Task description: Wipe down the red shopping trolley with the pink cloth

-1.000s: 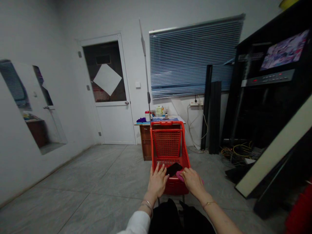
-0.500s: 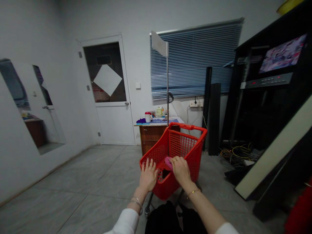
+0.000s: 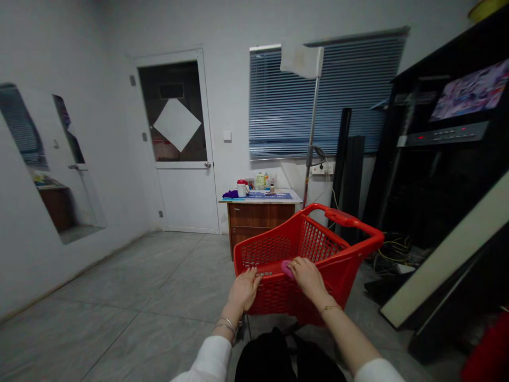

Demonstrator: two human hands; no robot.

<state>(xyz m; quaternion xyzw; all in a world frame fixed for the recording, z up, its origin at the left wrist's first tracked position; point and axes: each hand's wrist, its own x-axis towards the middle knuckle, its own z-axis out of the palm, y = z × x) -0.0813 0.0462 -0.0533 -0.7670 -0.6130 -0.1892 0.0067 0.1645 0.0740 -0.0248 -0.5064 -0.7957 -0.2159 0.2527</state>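
Note:
Right in front of me stands a red plastic shopping cart [image 3: 274,246], its long side turned toward me and its handle to the right. My left hand [image 3: 241,291] holds the cart's near rim at the left end, the fingers hooked over the edge and partly hidden. In my right hand [image 3: 308,277] is a small pink cloth [image 3: 287,269], pinched against the same rim farther right; most of it is covered by my fingers. A pole with a white flag [image 3: 301,61] rises behind the cart's handle end.
Behind the cart is a wooden cabinet [image 3: 260,216] with bottles and a red-lidded jar [image 3: 242,188] on top. To the right are a dark rack [image 3: 417,180], loose cables [image 3: 392,252] and a leaning pale panel [image 3: 445,254]. A white door [image 3: 185,201] is at the back left.
The cart has swung round, its handle end and flag pole moving right and its long side coming toward me. My left hand's spread fingers have drawn together over the rim; the right still holds the cloth.

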